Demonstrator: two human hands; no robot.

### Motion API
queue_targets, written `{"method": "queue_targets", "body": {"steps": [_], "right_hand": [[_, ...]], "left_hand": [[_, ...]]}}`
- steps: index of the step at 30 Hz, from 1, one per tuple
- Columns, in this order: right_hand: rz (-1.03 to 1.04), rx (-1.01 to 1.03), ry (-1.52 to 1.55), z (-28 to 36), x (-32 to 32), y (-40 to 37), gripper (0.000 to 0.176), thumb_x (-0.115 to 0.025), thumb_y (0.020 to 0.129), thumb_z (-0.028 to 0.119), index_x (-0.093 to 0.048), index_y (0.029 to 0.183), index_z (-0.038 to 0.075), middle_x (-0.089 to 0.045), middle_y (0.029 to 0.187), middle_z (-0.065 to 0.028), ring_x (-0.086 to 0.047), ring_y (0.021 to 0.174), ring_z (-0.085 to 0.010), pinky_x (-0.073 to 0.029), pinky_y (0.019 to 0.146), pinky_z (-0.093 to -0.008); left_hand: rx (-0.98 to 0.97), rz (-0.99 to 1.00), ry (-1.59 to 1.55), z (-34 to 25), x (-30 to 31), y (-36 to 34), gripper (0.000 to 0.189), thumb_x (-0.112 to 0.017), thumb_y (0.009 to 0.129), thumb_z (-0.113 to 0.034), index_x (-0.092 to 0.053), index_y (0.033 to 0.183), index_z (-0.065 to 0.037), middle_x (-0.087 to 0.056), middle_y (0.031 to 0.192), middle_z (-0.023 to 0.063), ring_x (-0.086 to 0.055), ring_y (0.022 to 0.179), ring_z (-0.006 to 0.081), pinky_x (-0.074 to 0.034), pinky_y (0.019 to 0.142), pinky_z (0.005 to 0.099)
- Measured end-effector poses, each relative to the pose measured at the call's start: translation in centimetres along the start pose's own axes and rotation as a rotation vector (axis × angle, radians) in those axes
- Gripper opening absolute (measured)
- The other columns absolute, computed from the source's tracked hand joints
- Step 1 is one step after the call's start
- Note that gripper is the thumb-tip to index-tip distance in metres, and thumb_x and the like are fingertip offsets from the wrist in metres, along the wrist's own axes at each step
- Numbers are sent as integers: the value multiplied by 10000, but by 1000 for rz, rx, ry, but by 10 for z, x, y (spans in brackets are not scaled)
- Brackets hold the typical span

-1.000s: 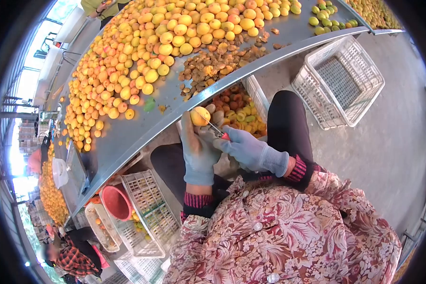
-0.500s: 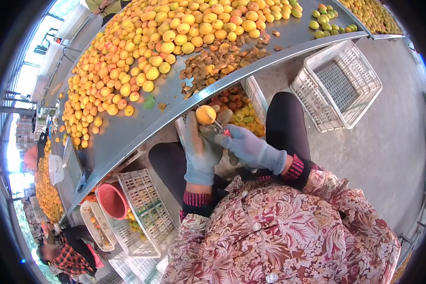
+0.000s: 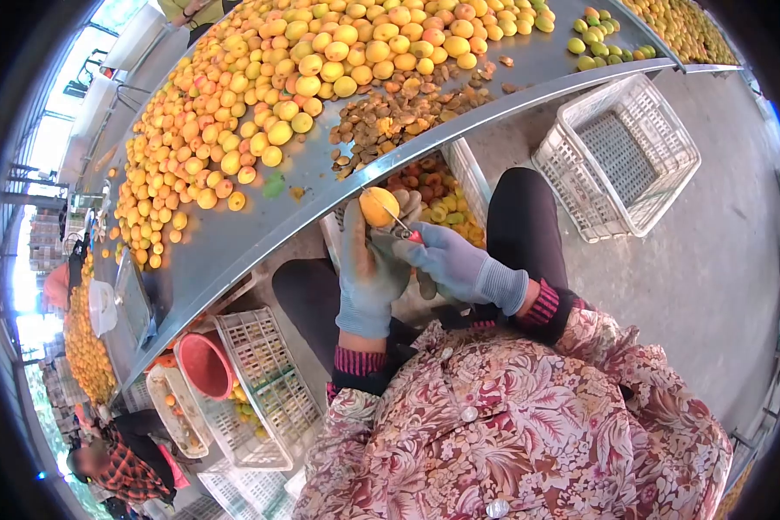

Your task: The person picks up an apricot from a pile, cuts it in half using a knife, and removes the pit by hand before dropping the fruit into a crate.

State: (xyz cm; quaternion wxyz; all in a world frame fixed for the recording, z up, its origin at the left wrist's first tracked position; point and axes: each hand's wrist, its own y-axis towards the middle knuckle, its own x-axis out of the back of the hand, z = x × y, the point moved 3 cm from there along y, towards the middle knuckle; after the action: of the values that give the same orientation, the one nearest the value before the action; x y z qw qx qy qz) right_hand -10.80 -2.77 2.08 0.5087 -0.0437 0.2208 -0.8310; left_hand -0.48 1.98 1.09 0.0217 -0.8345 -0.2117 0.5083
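Observation:
A yellow-orange fruit (image 3: 379, 207) is held in the gloved fingers of my left hand (image 3: 368, 273), just past the metal table's edge. My right hand (image 3: 451, 262), also in a grey-blue glove, is closed around a small tool with a red handle (image 3: 416, 237). The tool's thin metal shaft reaches to the fruit's right side; its tip cannot be made out. Below and behind the hands, a crate (image 3: 466, 182) between my knees holds reddish and yellow-green fruit pieces. Brown pits (image 3: 390, 117) lie heaped near the table edge.
Many yellow fruits (image 3: 234, 130) cover the metal table (image 3: 225, 256); green ones (image 3: 591, 43) sit at its right. A white crate (image 3: 615, 160) stands on the floor at right. At lower left are a red bucket (image 3: 206, 366), another crate (image 3: 273, 390) and a person (image 3: 134, 468).
The fruit has turned slightly in my left hand, and a dark line now shows across its surface. Both hands have shifted only a little.

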Motion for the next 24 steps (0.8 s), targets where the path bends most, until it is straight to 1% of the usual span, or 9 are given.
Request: {"method": "queue_targets", "body": {"steps": [2, 5, 9, 11, 12, 14, 20, 22, 24], "right_hand": [[8, -56, 200, 8, -1, 1, 323, -483, 925, 348, -501, 930, 26, -502, 634, -11, -495, 484, -78, -411, 445, -223], [17, -160, 128, 46, -3, -23, 313, -480, 927, 340, -502, 941, 29, -496, 638, -15, -493, 486, -83, -414, 445, -228], [-30, -17, 105, 1, -3, 7, 296, -520, 903, 288, -503, 966, -1, -550, 733, -55, -578, 620, -154, -455, 510, -272], [-118, 42, -217, -2, -2, 4, 322, -529, 896, 309, -488, 969, -2, -564, 729, -91, -591, 635, -165, -459, 519, -293], [-119, 40, -214, -3, -2, 2, 322, -529, 896, 309, -488, 969, -2, -564, 729, -91, -591, 635, -165, -459, 519, -293], [-90, 23, -158, -2, -3, 1, 338, -545, 883, 324, -467, 969, 6, -559, 678, -108, -600, 614, -171, -460, 521, -305], [-109, 307, -372, 9, 8, -24, 274, -563, 864, 278, -540, 909, 8, -548, 622, -53, -508, 491, -129, -437, 512, -271], [-262, 355, -155, 27, 9, -25, 249, -579, 852, 266, -586, 869, 18, -548, 635, -10, -478, 535, -76, -425, 520, -249], [-403, 432, 149, 50, 23, -9, 230, -606, 845, 261, -600, 852, 31, -544, 645, 18, -484, 599, -39, -424, 533, -233]], "left_hand": [[-65, 46, 274, -4, -3, -2, 486, -383, 934, -437, -413, 1229, -52, -567, 1084, 128, -491, 1114, 364, -372, 974, 491], [-127, 31, 273, -3, -7, -4, 494, -415, 927, -425, -405, 1251, -53, -558, 1097, 149, -508, 1095, 362, -385, 965, 496], [-46, 57, 116, 4, -4, -1, 502, -442, 919, -419, -394, 1260, -53, -561, 1103, 163, -526, 1073, 368, -411, 932, 507], [-448, 90, 688, 5, -11, -10, 499, -425, 912, -460, -457, 1181, -41, -595, 1036, 164, -548, 1037, 376, -438, 893, 514], [-445, 90, 688, 1, -10, -8, 499, -425, 912, -460, -457, 1181, -41, -595, 1036, 164, -548, 1037, 376, -438, 893, 514], [15, -147, 129, -3, 0, 6, 512, -392, 907, -506, -540, 1022, -30, -622, 890, 141, -552, 1033, 382, -438, 889, 527], [-69, -97, 30, -19, -3, 11, 555, -340, 909, -541, -589, 837, -51, -603, 752, 93, -592, 882, 306, -448, 837, 487], [-110, 23, 17, -16, -4, 4, 527, -334, 919, -522, -569, 903, -51, -593, 816, 78, -568, 833, 249, -442, 804, 445], [-290, 28, 420, -13, -20, -5, 445, -357, 933, -458, -526, 961, -47, -563, 877, 66, -544, 859, 209, -437, 809, 398]]}}
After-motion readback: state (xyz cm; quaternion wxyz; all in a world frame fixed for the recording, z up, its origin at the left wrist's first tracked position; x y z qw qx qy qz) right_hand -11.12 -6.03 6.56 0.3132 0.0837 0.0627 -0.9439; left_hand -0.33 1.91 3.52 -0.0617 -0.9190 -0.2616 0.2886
